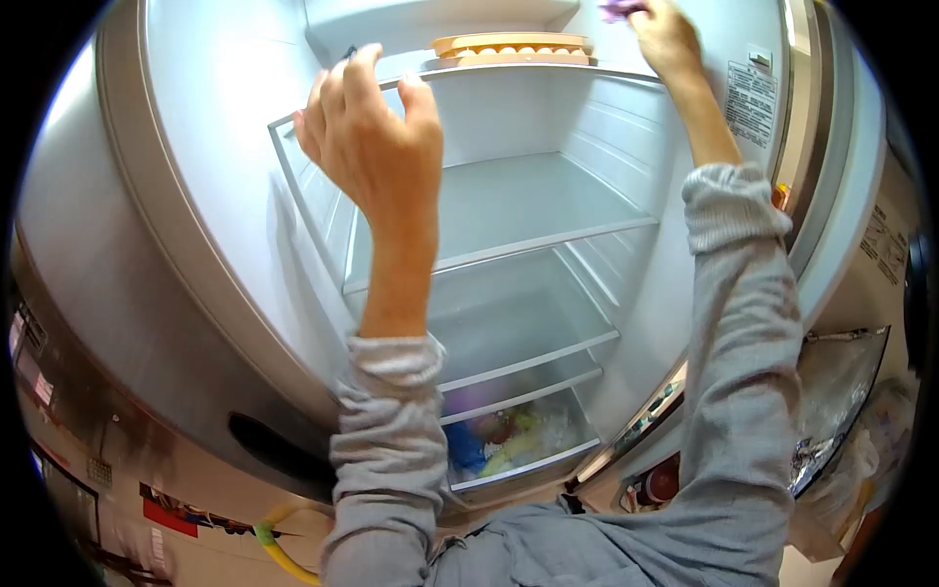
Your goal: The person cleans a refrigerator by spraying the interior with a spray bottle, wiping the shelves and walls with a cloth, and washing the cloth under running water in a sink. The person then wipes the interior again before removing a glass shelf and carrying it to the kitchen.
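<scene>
My left hand is raised at the front edge of the upper glass shelf of an open fridge, fingers stretched out and a little apart, holding nothing that I can see. A small dark spot shows by its fingertips, too small to name. At the top right, my right hand is closed on a purple cloth near the inner right wall; the frame edge cuts part of the cloth off. Between the two hands, an orange egg tray with several eggs sits on the upper shelf.
Below are a middle glass shelf, a lower shelf and a clear drawer with colourful bagged items. An open fridge door stands on the left, another on the right. Plastic bags lie at lower right.
</scene>
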Demonstrator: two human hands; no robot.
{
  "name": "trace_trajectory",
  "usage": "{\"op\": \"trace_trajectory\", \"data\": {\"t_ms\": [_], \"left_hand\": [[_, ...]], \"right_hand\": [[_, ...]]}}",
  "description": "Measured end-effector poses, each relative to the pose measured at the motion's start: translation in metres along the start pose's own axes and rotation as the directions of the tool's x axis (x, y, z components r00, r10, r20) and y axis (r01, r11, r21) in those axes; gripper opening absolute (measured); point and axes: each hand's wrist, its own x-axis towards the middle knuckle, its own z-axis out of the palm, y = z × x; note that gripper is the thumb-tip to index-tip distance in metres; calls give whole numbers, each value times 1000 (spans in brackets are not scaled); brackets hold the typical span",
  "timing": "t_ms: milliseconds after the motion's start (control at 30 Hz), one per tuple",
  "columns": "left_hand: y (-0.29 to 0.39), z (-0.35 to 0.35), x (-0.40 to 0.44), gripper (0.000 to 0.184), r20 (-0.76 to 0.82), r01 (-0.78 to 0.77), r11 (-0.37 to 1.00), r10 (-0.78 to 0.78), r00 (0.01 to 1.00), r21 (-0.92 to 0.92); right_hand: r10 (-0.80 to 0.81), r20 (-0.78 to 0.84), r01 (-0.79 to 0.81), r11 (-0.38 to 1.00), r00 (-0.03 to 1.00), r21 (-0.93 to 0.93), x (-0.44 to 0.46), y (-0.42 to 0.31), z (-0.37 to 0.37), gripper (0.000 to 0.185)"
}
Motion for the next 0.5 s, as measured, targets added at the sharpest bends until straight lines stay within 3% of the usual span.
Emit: {"op": "trace_trajectory", "data": {"t_ms": [33,100,167,267,333,367,467,500], "left_hand": [[-6,9,7,22,55,-17,998,13,998,62],[-18,18,13,23,132,-60,991,44,990,116],[-29,23,14,25,172,-108,989,90,981,102],[-27,22,13,21,146,-94,991,80,986,93],[-26,24,13,21,108,-71,996,64,992,62],[-29,25,14,21,70,-53,998,51,996,29],[-35,27,15,21,69,-87,996,85,994,19],[-36,26,14,20,90,-105,994,102,991,29]], "right_hand": [[133,337,-151,988,932,27,7,-12,8,25],[-14,589,61,996,808,-60,-1,-6,46,33],[-176,670,83,982,721,169,7,-35,55,42],[-629,534,275,753,564,597,2,-107,50,44],[-798,228,451,522,558,723,1,-151,72,42],[-852,14,555,354,523,753,0,-165,83,42],[-942,-47,718,219,331,661,9,-166,94,8],[-924,38,745,331,380,579,6,-142,79,10]]}}
